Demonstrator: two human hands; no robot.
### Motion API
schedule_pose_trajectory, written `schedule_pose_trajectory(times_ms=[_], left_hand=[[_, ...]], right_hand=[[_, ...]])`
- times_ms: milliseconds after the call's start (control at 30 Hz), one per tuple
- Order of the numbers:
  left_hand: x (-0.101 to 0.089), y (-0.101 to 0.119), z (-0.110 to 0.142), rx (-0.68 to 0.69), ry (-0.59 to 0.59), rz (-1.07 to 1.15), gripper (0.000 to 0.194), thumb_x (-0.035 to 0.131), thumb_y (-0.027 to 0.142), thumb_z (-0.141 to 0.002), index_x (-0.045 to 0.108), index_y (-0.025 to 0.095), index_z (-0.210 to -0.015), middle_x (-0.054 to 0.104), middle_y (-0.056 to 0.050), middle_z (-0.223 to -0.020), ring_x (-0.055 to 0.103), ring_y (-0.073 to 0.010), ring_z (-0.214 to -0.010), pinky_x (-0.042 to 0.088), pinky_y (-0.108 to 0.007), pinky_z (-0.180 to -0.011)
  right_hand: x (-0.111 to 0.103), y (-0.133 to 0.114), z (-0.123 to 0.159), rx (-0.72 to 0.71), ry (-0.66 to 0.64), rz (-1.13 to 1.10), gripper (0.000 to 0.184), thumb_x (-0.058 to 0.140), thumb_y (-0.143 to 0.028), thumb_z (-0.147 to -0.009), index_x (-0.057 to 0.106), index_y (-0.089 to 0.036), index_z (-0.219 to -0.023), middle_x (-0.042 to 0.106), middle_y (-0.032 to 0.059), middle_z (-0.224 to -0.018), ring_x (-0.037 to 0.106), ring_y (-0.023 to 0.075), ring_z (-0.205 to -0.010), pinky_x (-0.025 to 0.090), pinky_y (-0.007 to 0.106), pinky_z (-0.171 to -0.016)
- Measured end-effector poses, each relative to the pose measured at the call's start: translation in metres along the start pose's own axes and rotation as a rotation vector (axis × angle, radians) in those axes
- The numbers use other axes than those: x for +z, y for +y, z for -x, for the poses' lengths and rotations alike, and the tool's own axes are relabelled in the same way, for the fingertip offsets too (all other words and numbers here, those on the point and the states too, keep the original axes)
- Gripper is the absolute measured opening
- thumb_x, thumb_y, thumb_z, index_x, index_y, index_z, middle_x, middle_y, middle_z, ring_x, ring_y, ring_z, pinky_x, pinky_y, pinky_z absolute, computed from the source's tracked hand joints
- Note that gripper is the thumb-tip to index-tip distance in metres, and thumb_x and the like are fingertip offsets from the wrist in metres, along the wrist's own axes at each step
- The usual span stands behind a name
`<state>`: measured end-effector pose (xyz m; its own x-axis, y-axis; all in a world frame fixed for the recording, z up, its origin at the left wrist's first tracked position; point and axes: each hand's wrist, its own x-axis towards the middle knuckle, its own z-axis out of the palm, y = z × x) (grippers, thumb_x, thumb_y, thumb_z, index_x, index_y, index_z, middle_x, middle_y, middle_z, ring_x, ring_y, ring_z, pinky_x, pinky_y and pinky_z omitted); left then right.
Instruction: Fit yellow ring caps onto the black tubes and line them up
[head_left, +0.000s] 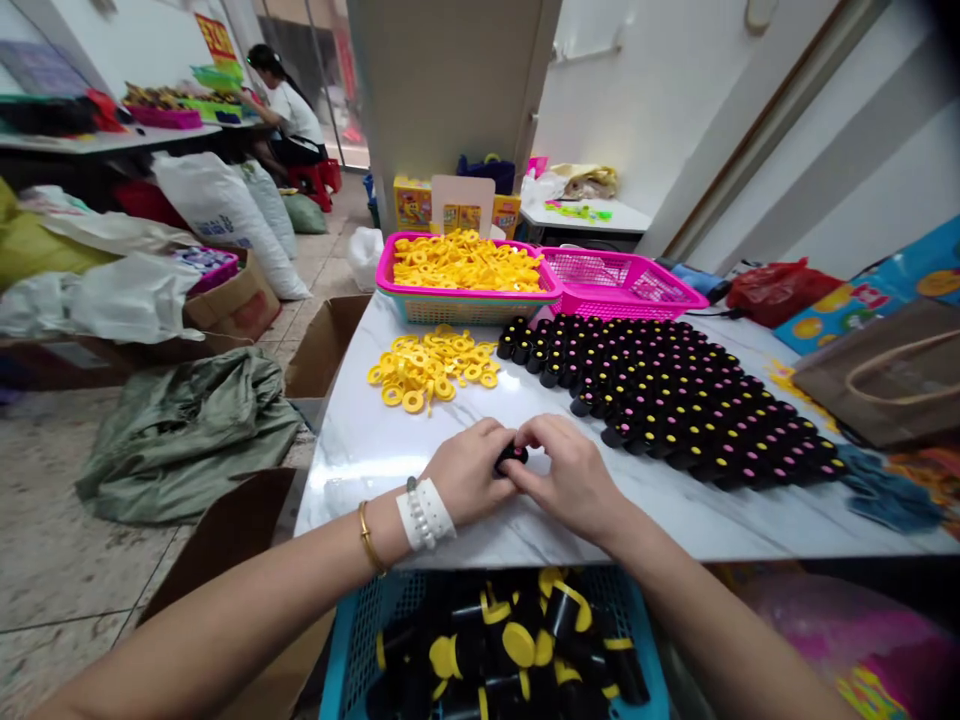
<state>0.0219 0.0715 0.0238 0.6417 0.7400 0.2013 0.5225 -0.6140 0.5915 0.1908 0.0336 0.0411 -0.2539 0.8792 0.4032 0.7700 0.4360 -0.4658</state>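
Note:
Both hands meet over the near part of the marble-patterned table point(360, 490). My left hand point(472, 470) is closed around a small black cylindrical piece point(511, 458) with a pink dot on top. My right hand point(566, 470) pinches the same piece from the other side, thumb and fingers against it. The fingers hide most of its body. Beyond the hands lies a loose pile of yellow ring-shaped pieces point(431, 365). To the right stand rows of similar black pieces point(675, 390), topped with yellow or pink dots.
A pink-rimmed basket point(386, 275) heaped with yellow pieces stands at the back, beside a pink basket point(630, 285). Below the table edge, a blue basket point(345, 640) holds black cylinders with yellow caps. A paper bag point(885, 375) is at right. Another person point(296, 115) sits far left.

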Motion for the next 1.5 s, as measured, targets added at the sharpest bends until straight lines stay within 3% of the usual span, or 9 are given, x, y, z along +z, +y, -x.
schedule_pose_trajectory(times_ms=[167, 267, 367, 500, 600, 800, 1033, 1267, 1500], left_hand=[[0.005, -0.012, 0.004, -0.035, 0.028, 0.076, 0.021, 0.069, 0.024, -0.077, 0.063, 0.016, -0.096, 0.062, -0.006, -0.095, 0.059, -0.0201, -0.088, 0.049, -0.032, -0.081], [0.005, -0.015, 0.006, -0.030, 0.025, 0.027, 0.023, 0.072, 0.026, -0.075, 0.062, 0.015, -0.094, 0.061, -0.006, -0.094, 0.058, -0.0206, -0.086, 0.048, -0.033, -0.080], [0.004, -0.016, 0.007, -0.021, 0.033, 0.011, 0.022, 0.071, 0.028, -0.077, 0.061, 0.017, -0.094, 0.061, -0.005, -0.092, 0.058, -0.0198, -0.085, 0.048, -0.033, -0.079], [0.002, -0.016, 0.008, -0.020, 0.032, -0.017, 0.025, 0.071, 0.032, -0.078, 0.061, 0.017, -0.095, 0.060, -0.006, -0.095, 0.058, -0.0207, -0.088, 0.049, -0.034, -0.080], [0.004, -0.017, 0.008, -0.041, 0.048, -0.032, 0.026, 0.070, 0.033, -0.079, 0.060, 0.016, -0.096, 0.059, -0.007, -0.098, 0.058, -0.0217, -0.090, 0.050, -0.036, -0.082], [0.006, -0.016, 0.008, -0.020, 0.101, 0.021, 0.040, 0.067, 0.030, -0.080, 0.052, 0.015, -0.113, 0.059, -0.009, -0.104, 0.058, -0.0226, -0.097, 0.049, -0.038, -0.087], [-0.001, -0.014, 0.005, -0.012, -0.009, 0.042, 0.027, 0.072, 0.025, -0.074, 0.061, 0.015, -0.096, 0.060, -0.006, -0.096, 0.057, -0.0186, -0.086, 0.048, -0.033, -0.080], [0.001, -0.014, 0.006, 0.017, -0.023, 0.017, 0.019, 0.069, 0.033, -0.078, 0.067, 0.015, -0.086, 0.056, -0.004, -0.087, 0.055, -0.0167, -0.079, 0.045, -0.027, -0.069], [0.000, -0.014, 0.004, 0.006, -0.085, -0.011, 0.022, 0.073, 0.037, -0.074, 0.072, 0.019, -0.088, 0.059, -0.002, -0.076, 0.057, -0.0167, -0.073, 0.040, -0.026, -0.063]], right_hand=[[0.001, 0.015, -0.041, 0.018, -0.090, -0.071, 0.017, 0.060, -0.037, -0.088, 0.061, -0.020, -0.090, 0.067, 0.0027, -0.083, 0.060, 0.0171, -0.076, 0.045, 0.028, -0.070], [0.016, 0.038, -0.077, -0.020, -0.035, 0.212, 0.016, 0.058, -0.028, -0.089, 0.066, -0.017, -0.096, 0.067, 0.0094, -0.104, 0.058, 0.0233, -0.093, 0.044, 0.033, -0.082], [0.031, 0.052, -0.089, -0.121, -0.184, 0.443, 0.027, 0.052, -0.012, -0.086, 0.066, -0.013, -0.109, 0.064, 0.0132, -0.119, 0.054, 0.0270, -0.100, 0.043, 0.037, -0.086], [0.028, 0.043, -0.053, -0.160, -0.229, 0.592, 0.026, 0.045, -0.013, -0.091, 0.068, -0.011, -0.102, 0.067, 0.0160, -0.105, 0.052, 0.0295, -0.094, 0.042, 0.043, -0.086], [0.012, 0.029, -0.010, -0.140, -0.200, 0.598, 0.025, 0.047, -0.024, -0.093, 0.068, -0.010, -0.097, 0.062, 0.0191, -0.117, 0.049, 0.0338, -0.109, 0.040, 0.048, -0.095], [-0.006, 0.016, 0.061, -0.253, -0.311, 0.272, 0.072, 0.063, -0.057, -0.081, 0.049, -0.009, -0.133, 0.048, 0.0238, -0.140, 0.044, 0.0386, -0.126, 0.041, 0.055, -0.101], [0.002, 0.007, 0.078, -0.296, -0.299, -0.069, 0.012, 0.055, -0.021, -0.089, 0.065, -0.024, -0.097, 0.067, 0.0068, -0.094, 0.058, 0.0254, -0.094, 0.049, 0.045, -0.085], [-0.011, 0.003, 0.030, 0.058, -0.248, -0.386, 0.028, 0.051, -0.025, -0.094, 0.068, -0.027, -0.117, 0.059, 0.0044, -0.089, 0.060, 0.0147, -0.073, 0.051, 0.029, -0.066], [-0.002, 0.008, -0.004, 0.523, -0.337, -0.623, 0.025, 0.071, -0.041, -0.080, 0.066, -0.017, -0.088, 0.059, -0.0022, -0.051, 0.052, 0.0111, -0.037, 0.041, 0.023, -0.037]])
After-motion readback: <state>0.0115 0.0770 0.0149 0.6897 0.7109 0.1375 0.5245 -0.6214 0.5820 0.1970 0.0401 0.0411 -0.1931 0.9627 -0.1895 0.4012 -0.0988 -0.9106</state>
